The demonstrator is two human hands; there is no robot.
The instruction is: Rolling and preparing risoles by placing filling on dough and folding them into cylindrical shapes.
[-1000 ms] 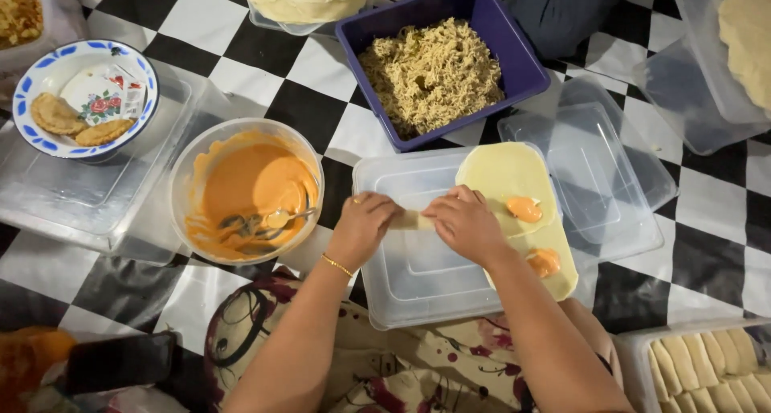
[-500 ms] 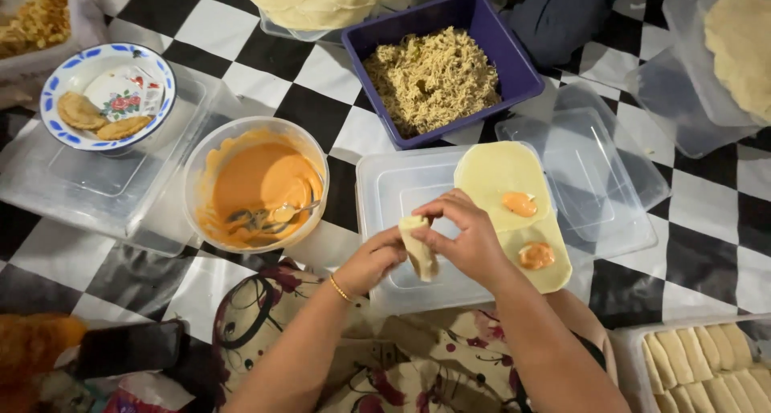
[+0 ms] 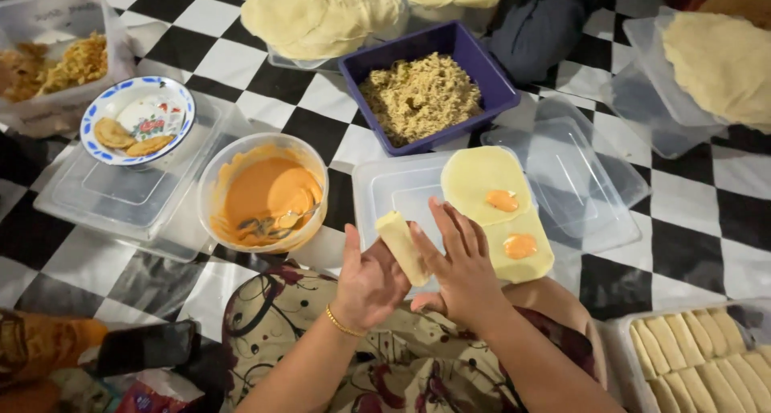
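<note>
A pale, rolled-up pastry stick (image 3: 404, 247) sits pressed between the two hands, tilted so its upper end leans toward the upper left. The left hand (image 3: 368, 280) lies flat against its left side, fingers straight and together; the right hand (image 3: 464, 268) presses its lower right part with the palm, fingers spread and extended upward — neither hand curls around it, so the roll is pinched between open palms rather than gripped. The hands hover over the near edge of a clear plastic lid (image 3: 393, 190) lying on the black-and-white checkered floor (image 3: 683, 244).

Just right of the hands, on that lid, lie two pale yellow dough sheets (image 3: 490, 208), each with a dab of orange paste (one dab per sheet). To the left stands a translucent plastic bowl of orange sauce (image 3: 265, 194) with spoons in it. Beyond — a purple rectangular tub of shredded brownish filling (image 3: 422, 96). At the lower right, a clear tray holds finished rolls (image 3: 699, 353) in rows.
</note>
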